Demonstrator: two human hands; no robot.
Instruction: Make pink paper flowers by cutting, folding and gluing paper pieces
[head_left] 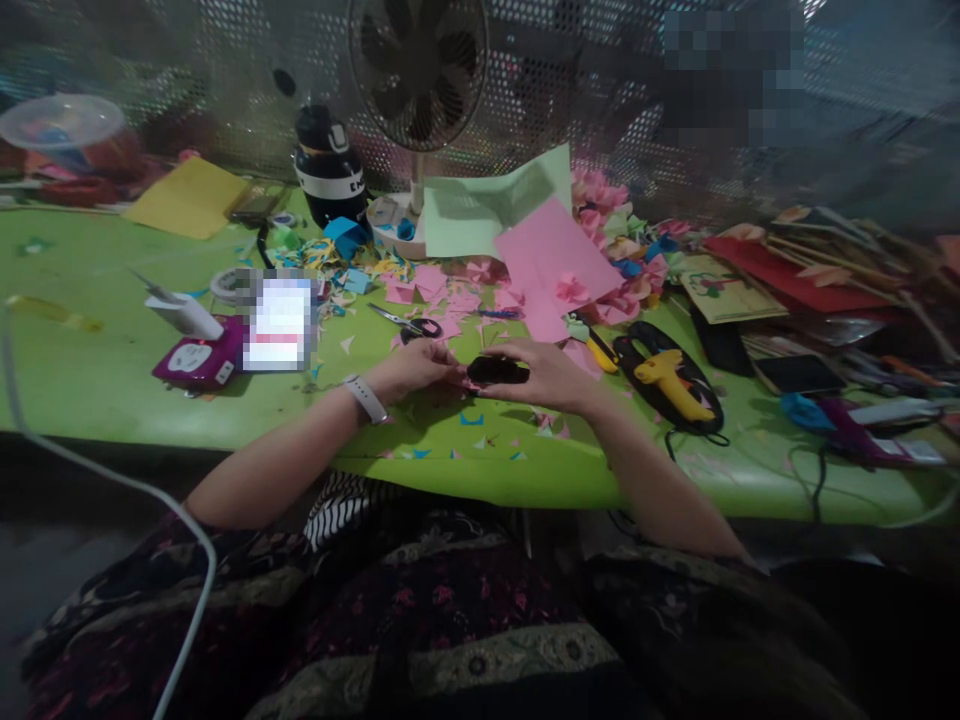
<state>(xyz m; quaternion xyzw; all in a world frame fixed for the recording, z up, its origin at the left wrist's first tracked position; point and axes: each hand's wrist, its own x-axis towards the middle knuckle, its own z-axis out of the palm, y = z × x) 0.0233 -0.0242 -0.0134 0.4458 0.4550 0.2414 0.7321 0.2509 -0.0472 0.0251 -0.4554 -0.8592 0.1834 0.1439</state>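
Note:
My right hand (pixel 553 378) is closed around a small, dark, blocky tool (pixel 496 370), its thumb and fingers on opposite sides. The tool looks black, and its kind is hard to make out. Beside it, my left hand (pixel 421 366) pinches a small piece of pink paper (pixel 468 380) at the tool's left end. Both hands are just above the green tabletop (pixel 285 415). Scissors (pixel 420 328) with dark handles lie beyond my left hand. A large pink sheet (pixel 551 255) lies past my right hand, among cut pink scraps (pixel 431 285).
At right, a yellow glue gun (pixel 675 385) rests on a black holder. A lit phone (pixel 279 325) leans by a purple power strip (pixel 199 355) at left. Behind stand a dark bottle (pixel 330 170) and a fan (pixel 418 70). Pink paper flowers (pixel 600 200) are heaped beyond the sheets.

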